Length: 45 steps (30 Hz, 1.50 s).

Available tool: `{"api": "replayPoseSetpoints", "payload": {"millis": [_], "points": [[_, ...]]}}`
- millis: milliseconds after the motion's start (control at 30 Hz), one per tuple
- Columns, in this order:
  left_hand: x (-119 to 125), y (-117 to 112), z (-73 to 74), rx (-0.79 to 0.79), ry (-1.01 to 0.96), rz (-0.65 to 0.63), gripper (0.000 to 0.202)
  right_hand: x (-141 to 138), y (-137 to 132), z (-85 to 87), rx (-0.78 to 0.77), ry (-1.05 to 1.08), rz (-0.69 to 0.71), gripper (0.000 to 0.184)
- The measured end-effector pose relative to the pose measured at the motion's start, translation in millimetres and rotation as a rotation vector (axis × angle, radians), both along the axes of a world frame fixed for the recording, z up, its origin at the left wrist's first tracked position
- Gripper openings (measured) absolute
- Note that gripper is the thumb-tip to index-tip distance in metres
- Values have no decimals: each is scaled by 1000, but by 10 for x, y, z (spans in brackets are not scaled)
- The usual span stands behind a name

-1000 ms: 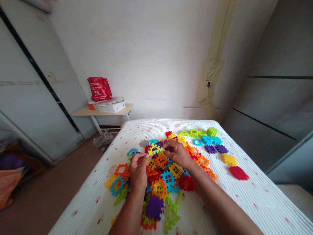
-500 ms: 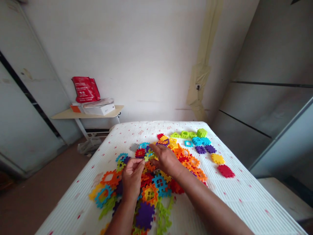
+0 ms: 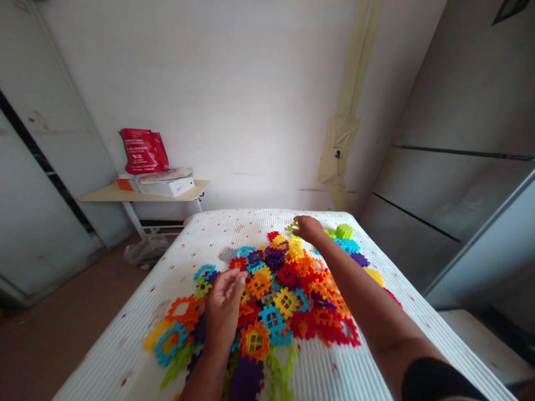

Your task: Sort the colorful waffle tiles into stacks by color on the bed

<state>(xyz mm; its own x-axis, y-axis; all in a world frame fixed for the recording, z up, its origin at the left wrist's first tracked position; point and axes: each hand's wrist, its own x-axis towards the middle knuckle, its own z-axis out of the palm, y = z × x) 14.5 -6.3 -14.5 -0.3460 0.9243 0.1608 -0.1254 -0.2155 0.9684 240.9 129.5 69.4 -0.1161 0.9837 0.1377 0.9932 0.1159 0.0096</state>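
Observation:
My right hand (image 3: 308,228) reaches to the far side of the table, its fingers closed at a lime-green toothed plastic tile (image 3: 291,226). Its fingertips are partly hidden, and the tile's lower part lies close to other lime-green pieces. My left hand (image 3: 228,289) hovers over the left of the pile, fingers loosely curled and apart, nothing visible in them. Around it lie interlocking tiles in many colours, among them a yellow window tile (image 3: 286,302), a blue window tile (image 3: 272,319) and an orange tile (image 3: 259,284).
Along the right side run sorted pieces: a lime-green stack (image 3: 345,231), blue tiles (image 3: 349,245), a purple tile (image 3: 360,259) and a yellow tile (image 3: 375,277). A side table (image 3: 100,193) by the wall carries a red bag (image 3: 144,151) and a white box (image 3: 167,187).
My right hand has moved from the pile's middle to the far lime-green pieces, and the green tile that was beneath it has left the pile. My left hand stays nearly in place.

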Motion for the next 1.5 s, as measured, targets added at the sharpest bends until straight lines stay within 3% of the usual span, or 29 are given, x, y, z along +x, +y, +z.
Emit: {"api": "replayPoseSetpoints", "payload": {"millis": [167,433,900,1200,1500], "points": [[-18,-17,24,-29,61,14,34,192,395,-128,-96,-67,-113,35],[-28,-10,14,-55,90,19,34,143,596,-325,-194,-119,-145,39],[-28,-9,5,-59,106,0,32,162,614,-437,-229,-227,-79,50],[-21,-21,33,-47,104,20,28,125,641,-479,-239,-271,-60,40],[0,-11,-24,-2,146,21,20,76,603,-452,-237,-297,-37,41]]}}
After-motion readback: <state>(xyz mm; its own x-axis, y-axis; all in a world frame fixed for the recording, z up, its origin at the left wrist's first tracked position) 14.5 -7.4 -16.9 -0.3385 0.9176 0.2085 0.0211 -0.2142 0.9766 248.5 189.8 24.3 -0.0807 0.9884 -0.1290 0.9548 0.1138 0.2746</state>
